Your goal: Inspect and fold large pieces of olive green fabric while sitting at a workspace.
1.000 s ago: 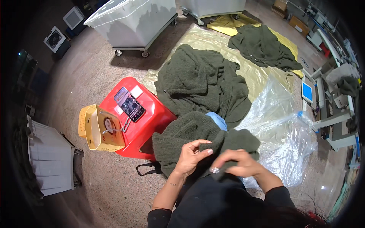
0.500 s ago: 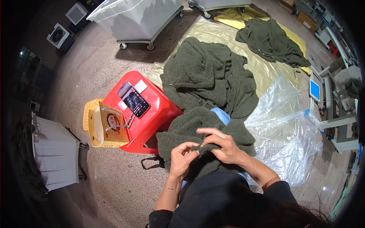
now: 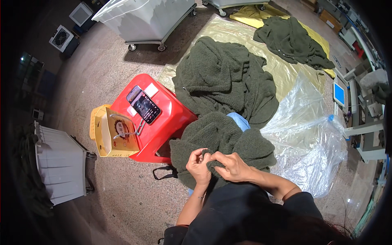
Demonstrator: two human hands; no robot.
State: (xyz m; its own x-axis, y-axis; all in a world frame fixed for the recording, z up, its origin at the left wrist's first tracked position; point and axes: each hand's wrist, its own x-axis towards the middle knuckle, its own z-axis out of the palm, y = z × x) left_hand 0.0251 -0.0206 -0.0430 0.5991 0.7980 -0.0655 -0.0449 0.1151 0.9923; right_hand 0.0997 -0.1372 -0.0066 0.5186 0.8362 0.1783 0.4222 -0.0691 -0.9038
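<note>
A dark green knitted garment (image 3: 216,130) lies bunched over my lap. My left hand (image 3: 199,168) pinches a fold of its edge, thumb and fingers pressed together. Right beside it, my right hand (image 3: 232,167) is closed on the same fabric with its fingers curled in. The fingertips of both hands nearly meet, and whatever small detail lies between them is hidden. Just beyond the garment is a large heap of the same green knitwear (image 3: 220,69). Some light blue cloth (image 3: 239,121) shows between the garment and the heap.
To the left stands a red stool (image 3: 151,141) bearing a phone (image 3: 143,107) and a yellow paper bag (image 3: 103,134). Wheeled grey bins (image 3: 143,20) stand beyond. Transparent plastic film (image 3: 306,134) covers floor at the right, and another green knit pile (image 3: 292,43) lies on yellow sheeting.
My left hand has shifted slightly right and up, closer to the right hand. My right index finger, stretched out before, is now bent down onto the fabric.
</note>
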